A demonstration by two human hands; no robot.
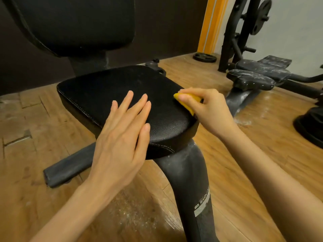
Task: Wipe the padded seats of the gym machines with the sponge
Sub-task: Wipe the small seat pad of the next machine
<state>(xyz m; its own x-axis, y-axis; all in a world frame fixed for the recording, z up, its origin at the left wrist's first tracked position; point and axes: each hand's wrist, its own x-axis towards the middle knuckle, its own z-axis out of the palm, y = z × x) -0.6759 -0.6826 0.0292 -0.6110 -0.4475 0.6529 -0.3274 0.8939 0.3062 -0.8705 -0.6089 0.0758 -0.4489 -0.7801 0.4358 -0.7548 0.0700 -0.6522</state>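
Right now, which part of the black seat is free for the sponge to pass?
The back half of the seat, between the fingertips and the backrest, is bare. The front is crowded: the left hand lies flat there, and the right hand grips the sponge at the right edge.

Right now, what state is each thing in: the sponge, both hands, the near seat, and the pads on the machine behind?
Sponge: gripped, pressed on the seat's right edge.
Right hand: curled round the sponge.
Left hand: flat, fingers straight, resting on the seat.
Near seat: black, faint dusty haze toward the back.
Far pads: streaked with white dust, untouched.
Floor weight plate: lying flat.
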